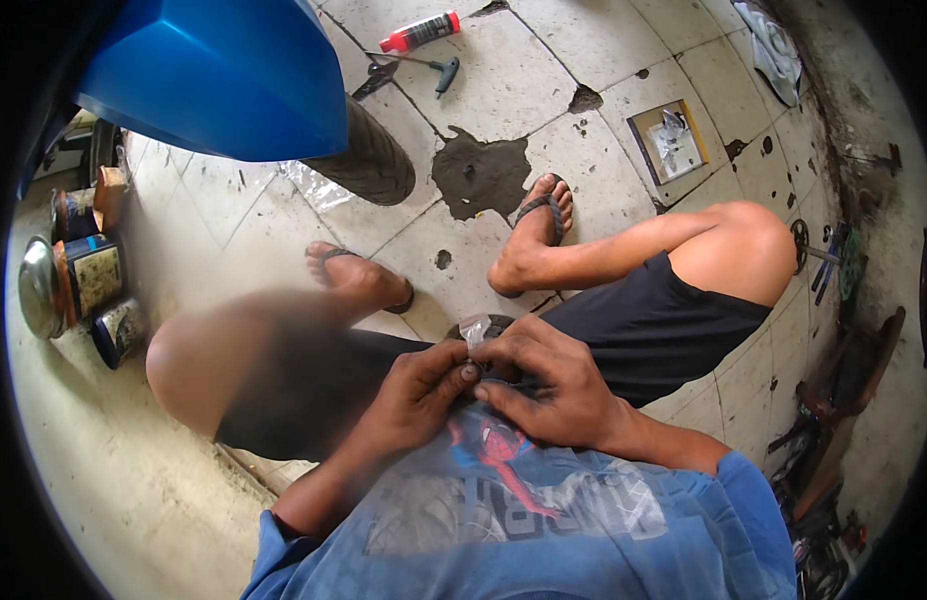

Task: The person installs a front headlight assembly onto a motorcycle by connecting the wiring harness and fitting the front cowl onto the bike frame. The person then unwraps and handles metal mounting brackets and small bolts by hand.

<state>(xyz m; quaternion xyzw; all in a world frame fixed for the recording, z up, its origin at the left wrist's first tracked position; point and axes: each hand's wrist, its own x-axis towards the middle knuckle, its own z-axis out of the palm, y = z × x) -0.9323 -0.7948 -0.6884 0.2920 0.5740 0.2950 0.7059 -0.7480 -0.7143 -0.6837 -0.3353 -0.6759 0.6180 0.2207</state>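
Both my hands meet in front of my blue printed shirt, above my lap. A small clear plastic bag (475,330) sticks up between their fingertips. My left hand (420,392) pinches its lower edge between thumb and forefinger. From the other side, my right hand (552,385) has its fingers curled in against the same bag. Whatever lies inside the bag is too small and covered to make out.
A blue vehicle panel (219,75) over a black tyre (369,165) stands at the far left. Beyond my feet lie a red-and-black bottle (421,32) and a T-handled tool (447,76). A shallow box (669,142) sits right, cans (92,270) left.
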